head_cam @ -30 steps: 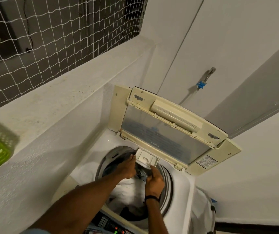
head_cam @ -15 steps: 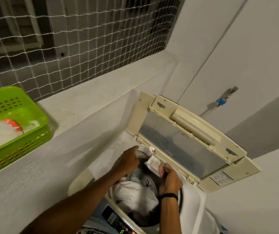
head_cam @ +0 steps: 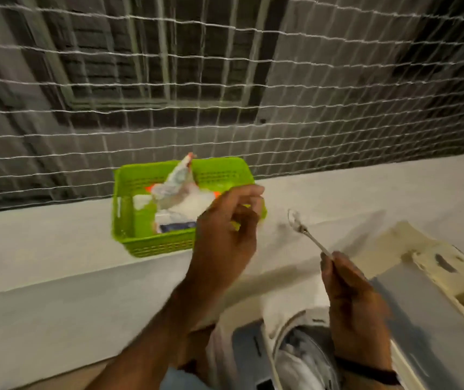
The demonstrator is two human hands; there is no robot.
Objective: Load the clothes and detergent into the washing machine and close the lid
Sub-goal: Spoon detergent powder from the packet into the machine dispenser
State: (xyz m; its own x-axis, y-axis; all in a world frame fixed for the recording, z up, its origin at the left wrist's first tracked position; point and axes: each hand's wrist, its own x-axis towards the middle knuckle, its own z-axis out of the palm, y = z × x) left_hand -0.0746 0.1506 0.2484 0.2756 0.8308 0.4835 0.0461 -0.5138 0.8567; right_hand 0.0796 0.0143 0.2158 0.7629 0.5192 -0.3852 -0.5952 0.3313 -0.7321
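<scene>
Right hand (head_cam: 351,299), raised from the washer (head_cam: 281,308), grips a spoon (head_cam: 306,235) (left hand (head_cam: 225,229) at basket (head_cam: 157,246)).

Dim, warm indoor light; heavy motion blur throughout, worst on the left hand (head_cam: 226,220); soft shadows on ledge (head_cam: 56,249); wide-angle bending at edges.

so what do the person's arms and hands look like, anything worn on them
Both forearms are bare, with no sleeves in view and no gloves. A thin dark band circles the wrist of the right hand. The left hand shows nothing worn, though it is blurred.
</scene>
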